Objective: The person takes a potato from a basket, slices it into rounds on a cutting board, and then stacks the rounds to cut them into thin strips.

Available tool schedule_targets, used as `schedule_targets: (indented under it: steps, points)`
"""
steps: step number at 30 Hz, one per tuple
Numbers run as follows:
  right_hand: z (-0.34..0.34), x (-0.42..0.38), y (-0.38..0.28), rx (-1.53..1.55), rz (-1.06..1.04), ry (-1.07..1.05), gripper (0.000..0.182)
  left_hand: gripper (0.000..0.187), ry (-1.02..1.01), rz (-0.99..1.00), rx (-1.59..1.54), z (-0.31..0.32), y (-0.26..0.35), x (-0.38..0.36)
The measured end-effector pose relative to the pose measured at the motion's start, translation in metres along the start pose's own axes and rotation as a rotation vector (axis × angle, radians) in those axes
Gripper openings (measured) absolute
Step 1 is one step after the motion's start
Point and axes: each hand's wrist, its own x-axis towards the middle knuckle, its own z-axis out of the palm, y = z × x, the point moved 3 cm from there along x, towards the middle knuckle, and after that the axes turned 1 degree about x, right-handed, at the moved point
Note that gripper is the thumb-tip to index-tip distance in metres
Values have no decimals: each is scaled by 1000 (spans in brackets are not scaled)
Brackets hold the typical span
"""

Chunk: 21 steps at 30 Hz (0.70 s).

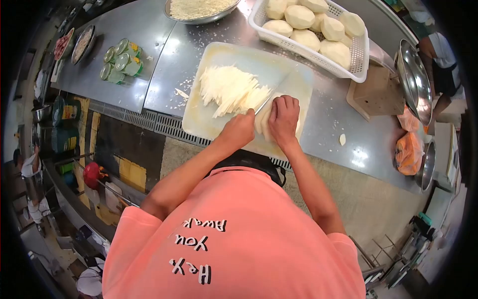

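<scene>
My left hand [240,128] is closed round the handle of a knife [263,104], its blade pointing up and to the right over the cutting board [199,125]. Beside the blade, my right hand [285,117] has its fingers curled down on pale potato slices [265,124] and holds them against the board. A heap of thin potato strips [229,88] spreads to the left of the knife. Part of the slices is hidden under my right hand.
Behind the board stands a white plastic basket [318,56] of peeled potatoes [299,17]. A metal bowl [204,20] of shreds is at the back. Several cans [128,65] stand left. On the right are a wooden block [381,94], a large metal bowl [416,82] and an orange bag [409,153].
</scene>
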Motion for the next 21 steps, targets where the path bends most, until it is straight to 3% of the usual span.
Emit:
schedule_targets:
  steps: [7, 10, 14, 16, 21]
  points:
    - [0, -4, -2, -115, 54, -59, 17, 12, -178, -148, 8, -50, 42, -46]
    - [2, -6, -2, -103, 60, -67, 19, 13, -79, -81, 48, 9, 2, -24]
    - [3, -7, 2, -122, 35, -59, 22, 11, -40, -9, -2, -22, 24, -12]
    - [4, -4, 2, -108, 38, -43, 22, 11, -150, -83, 22, -41, 37, -32]
    - [3, -9, 3, -103, 71, -64, 20, 13, -144, -129, 61, -2, 15, -26]
